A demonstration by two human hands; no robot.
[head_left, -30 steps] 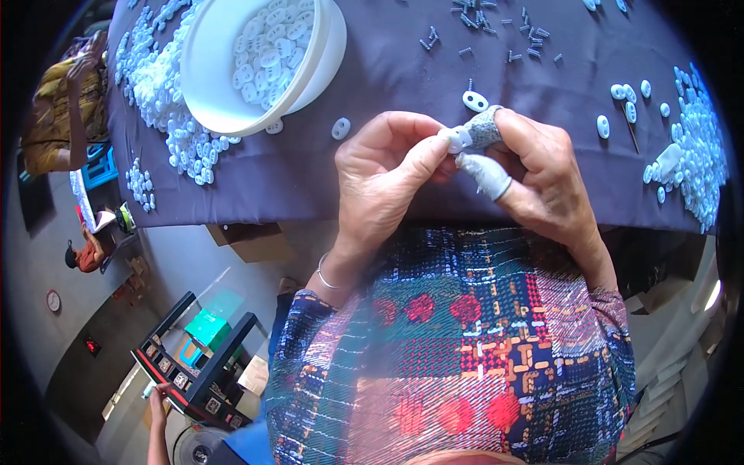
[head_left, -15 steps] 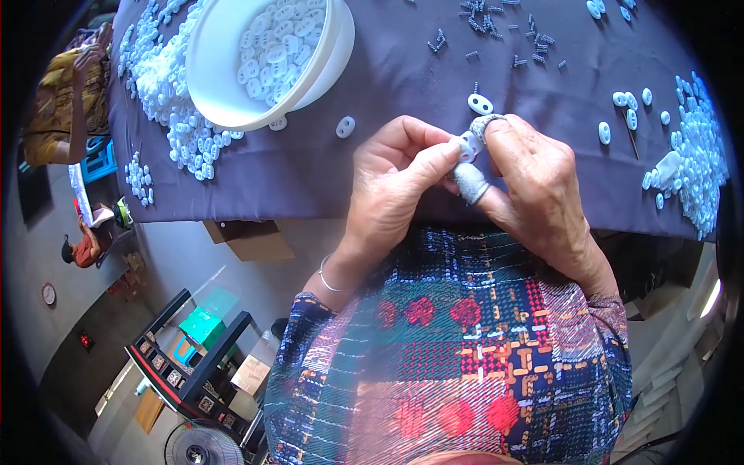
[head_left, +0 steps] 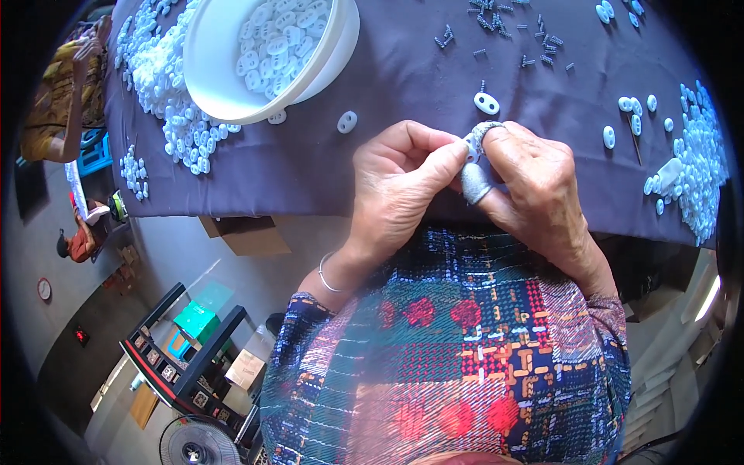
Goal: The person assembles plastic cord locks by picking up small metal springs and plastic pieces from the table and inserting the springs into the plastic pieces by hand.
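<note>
Left hand (head_left: 403, 182) and right hand (head_left: 535, 167) pinched closed on small white piece (head_left: 471, 153) (mostly hidden), toward counter's (head_left: 310, 174) near edge. Best: left bracing steadily, right's wrapped fingertips (head_left: 475, 184) pressing evenly.

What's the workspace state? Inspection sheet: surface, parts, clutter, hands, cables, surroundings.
Surface: dark cloth, creased.
Parts: white piece between both hands, mostly hidden; two-holed piece beyond them, spring by its far edge; loose springs; tub holding white pieces.
Clutter: left pile and right pile of white pieces; thin stick near the right pile.
Hands: left hand bare, fingers pinching the white piece; right hand also on it, pale covers on thumb and one finger.
Cables: dark line lower right, cannot tell if cable.
Surroundings: fan, carton, two people, left.
</note>
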